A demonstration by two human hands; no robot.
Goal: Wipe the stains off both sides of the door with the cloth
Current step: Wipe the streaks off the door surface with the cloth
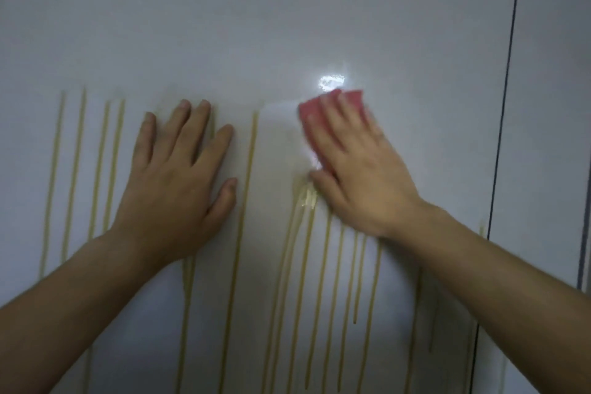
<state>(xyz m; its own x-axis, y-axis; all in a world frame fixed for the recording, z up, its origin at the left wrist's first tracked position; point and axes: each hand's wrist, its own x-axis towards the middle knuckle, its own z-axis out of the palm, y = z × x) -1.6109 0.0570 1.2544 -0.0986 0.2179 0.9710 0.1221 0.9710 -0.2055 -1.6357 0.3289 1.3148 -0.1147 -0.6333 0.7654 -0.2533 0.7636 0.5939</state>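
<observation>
My right hand (361,166) presses flat, its grip spread over the pink cloth (315,115) against the door (287,9). Yellow drip stains (323,265) run vertically just below it; my left hand (179,176), open and empty, braces beside.

Pink cloth (311,112); white door (287,9) streaked with vertical yellow stains (249,169)

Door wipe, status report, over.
Right hand flat on pink cloth, pressed to door. Left hand open, bracing the panel. Yellow drip streaks remain across lower door. Nothing obstructing.
</observation>
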